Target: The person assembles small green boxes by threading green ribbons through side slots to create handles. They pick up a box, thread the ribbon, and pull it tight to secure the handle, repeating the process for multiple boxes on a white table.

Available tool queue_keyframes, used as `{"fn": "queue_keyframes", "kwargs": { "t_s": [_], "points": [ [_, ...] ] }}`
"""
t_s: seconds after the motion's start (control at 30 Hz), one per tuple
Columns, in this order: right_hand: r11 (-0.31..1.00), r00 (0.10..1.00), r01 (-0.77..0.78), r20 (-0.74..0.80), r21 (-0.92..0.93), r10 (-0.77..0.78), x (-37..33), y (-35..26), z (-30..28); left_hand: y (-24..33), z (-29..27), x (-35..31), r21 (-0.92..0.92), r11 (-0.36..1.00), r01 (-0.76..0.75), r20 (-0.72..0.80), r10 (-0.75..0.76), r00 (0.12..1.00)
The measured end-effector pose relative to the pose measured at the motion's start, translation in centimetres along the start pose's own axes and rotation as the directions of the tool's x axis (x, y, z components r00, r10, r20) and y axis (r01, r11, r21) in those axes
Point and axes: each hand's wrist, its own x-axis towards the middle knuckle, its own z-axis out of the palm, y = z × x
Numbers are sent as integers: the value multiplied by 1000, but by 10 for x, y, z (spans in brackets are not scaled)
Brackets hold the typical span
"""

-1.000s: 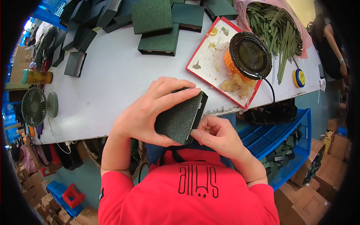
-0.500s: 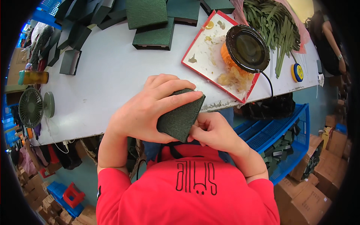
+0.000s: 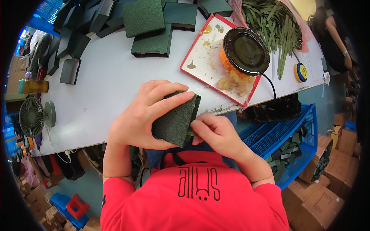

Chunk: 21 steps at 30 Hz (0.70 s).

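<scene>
My left hand (image 3: 140, 115) is wrapped round a dark green box (image 3: 175, 122) with a leathery, textured face, held tilted above the table's near edge. Its fingers lie over the top and its thumb is along the lower side. At the box's right side, my right hand (image 3: 212, 130) is closed in a pinch, with fingertips against the narrow edge. A sliver of olive green shows by those fingertips, too small to name. Farther back on the table are more green boxes, a textured one (image 3: 143, 17) lying across another (image 3: 153, 41).
A black-topped orange pot (image 3: 246, 51) stands on a red-rimmed white board (image 3: 196, 63) smeared with amber residue. Green ribbon strips (image 3: 269, 23) spill from a pink bag. A small fan (image 3: 31, 117) stands left. Below right is a blue crate (image 3: 283, 178) of green pieces. Another person's arm (image 3: 337, 32) shows far right.
The box has moved slightly left and turned, so its right-hand narrow side now shows. My right hand's fingers have shifted to that side, still pinched.
</scene>
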Motion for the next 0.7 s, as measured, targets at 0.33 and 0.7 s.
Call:
{"fn": "queue_keyframes", "kwargs": {
  "t_s": [0.33, 0.7],
  "points": [
    [538, 703, 694, -612, 479, -362, -7, 15, -27, -1, -2, -9, 6, 996, 88, -133, -86, 987],
    [952, 955, -209, 255, 225, 149, -21, 19, -6, 15, -5, -2, -40, 998, 57, -197, -64, 978]
  ]
}}
